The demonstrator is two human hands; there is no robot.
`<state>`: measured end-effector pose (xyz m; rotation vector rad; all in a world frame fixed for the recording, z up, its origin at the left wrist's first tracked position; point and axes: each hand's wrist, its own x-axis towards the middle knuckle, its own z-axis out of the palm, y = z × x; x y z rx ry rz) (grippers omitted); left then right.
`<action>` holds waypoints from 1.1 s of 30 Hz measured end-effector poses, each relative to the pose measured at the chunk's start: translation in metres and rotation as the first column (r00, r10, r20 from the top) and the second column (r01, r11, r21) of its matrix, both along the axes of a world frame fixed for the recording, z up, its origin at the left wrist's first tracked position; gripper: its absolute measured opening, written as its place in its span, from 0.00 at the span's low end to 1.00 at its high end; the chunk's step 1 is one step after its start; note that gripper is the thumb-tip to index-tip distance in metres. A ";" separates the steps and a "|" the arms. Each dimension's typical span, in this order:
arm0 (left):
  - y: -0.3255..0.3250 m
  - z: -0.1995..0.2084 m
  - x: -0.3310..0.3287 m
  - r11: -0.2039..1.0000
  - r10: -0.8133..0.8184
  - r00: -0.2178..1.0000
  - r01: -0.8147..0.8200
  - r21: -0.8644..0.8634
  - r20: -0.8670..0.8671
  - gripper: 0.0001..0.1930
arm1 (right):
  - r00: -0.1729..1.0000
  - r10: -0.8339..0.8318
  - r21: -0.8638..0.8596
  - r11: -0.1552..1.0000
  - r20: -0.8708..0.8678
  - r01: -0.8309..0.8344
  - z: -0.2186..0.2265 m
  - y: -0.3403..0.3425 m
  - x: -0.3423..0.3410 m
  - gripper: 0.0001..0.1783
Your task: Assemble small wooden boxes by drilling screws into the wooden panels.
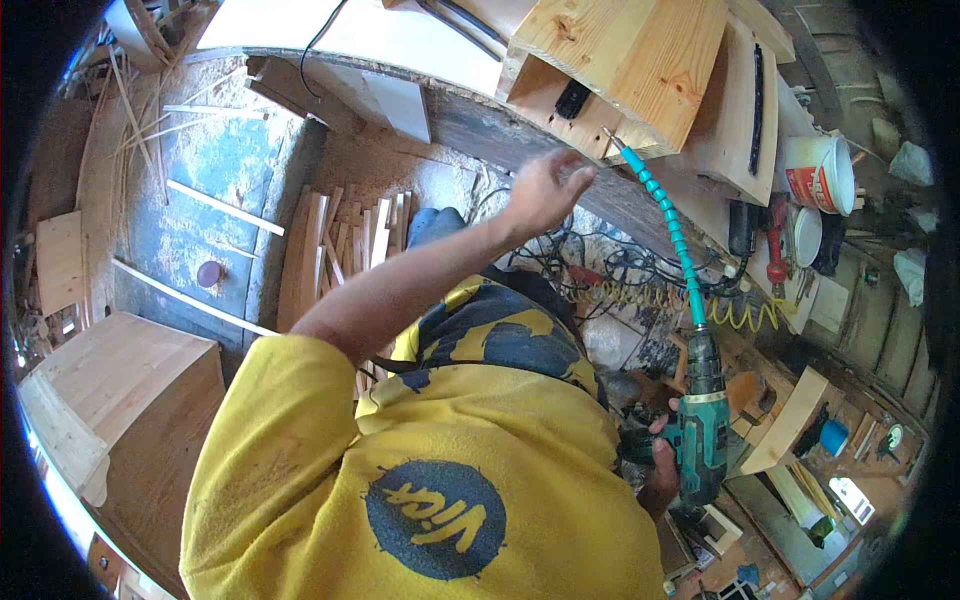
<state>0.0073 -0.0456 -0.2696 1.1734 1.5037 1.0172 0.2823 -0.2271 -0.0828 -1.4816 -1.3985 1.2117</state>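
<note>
Workbench [520, 135]: long, curved by the lens, runs across the top; its front edge is dark and worn.

Wooden block [625, 70]: large pale pine piece resting on the bench top, with a small black fitting [572, 98] on its underside. The bit meets its lower corner.

Cordless drill [703, 420]: teal and black body, low at the right, upright, with a teal flexible shaft [668, 215] rising from the chuck to the block.

Right hand [662, 465]: wrapped around the drill's grip, fingers closed on it.

Left hand [545, 190]: raised just beside the shaft's tip [612, 138]; fingers loosely curled, and whether they pinch the tip cannot be told.

Handling note, as a judgement: a flexible shaft whips under load, so steadying it near the tip, keeping the bend gentle and feeding the trigger slowly should keep the bit square to the wood.

Containers and labels:
- White plastic bucket [820, 172] lying on its side on the bench at right, with a red label band.
- Yellow coiled air hose [740, 312] below the bench.
- Small blue cup [833, 436] at lower right among tools.
- Round reddish disc [208, 272] on the blue floor at left.

No signs are legible.
</note>
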 end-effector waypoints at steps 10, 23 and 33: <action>0.013 0.057 0.033 0.901 0.413 0.195 0.057 -0.430 0.890 0.15 | 0.831 0.216 -0.193 0.972 0.513 -0.134 0.009 -0.010 -0.009 0.27; 0.033 0.040 0.020 0.946 0.324 0.417 -0.159 -0.283 0.849 0.12 | 0.919 0.132 -0.106 0.989 0.371 -0.099 -0.013 -0.001 -0.063 0.22; 0.055 0.003 -0.044 0.843 0.197 0.924 0.012 0.538 -0.329 0.13 | 0.968 0.073 -0.063 0.996 0.242 -0.059 -0.041 0.010 -0.059 0.18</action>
